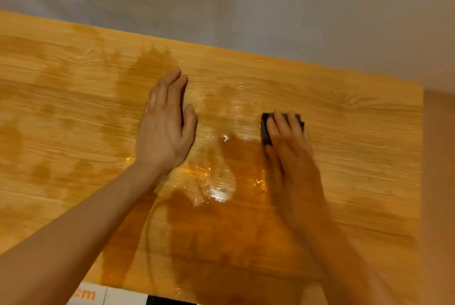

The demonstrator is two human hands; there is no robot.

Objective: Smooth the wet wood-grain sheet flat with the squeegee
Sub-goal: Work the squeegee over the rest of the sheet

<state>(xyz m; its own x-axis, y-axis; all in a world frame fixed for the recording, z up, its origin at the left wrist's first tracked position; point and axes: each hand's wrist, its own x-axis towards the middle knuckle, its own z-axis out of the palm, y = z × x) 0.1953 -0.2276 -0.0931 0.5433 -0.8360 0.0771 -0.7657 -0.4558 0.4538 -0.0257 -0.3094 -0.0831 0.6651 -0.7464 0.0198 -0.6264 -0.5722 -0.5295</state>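
Observation:
A wood-grain sheet (344, 156) covers most of the view, with dark wet patches and shiny puddles of water near its middle. My left hand (165, 127) lies flat on the sheet with straight fingers, pressing it down. To its right, my right hand (290, 147) grips a small black squeegee (267, 129), with the fingers laid over its top and the tool pressed against the sheet. Most of the squeegee is hidden under the fingers. The right hand is blurred.
A grey surface (246, 4) lies beyond the sheet's far edge. The sheet's right edge ends near a plain brown surface (440, 156). A white strip printed with orange letters (91, 295) shows under the near edge.

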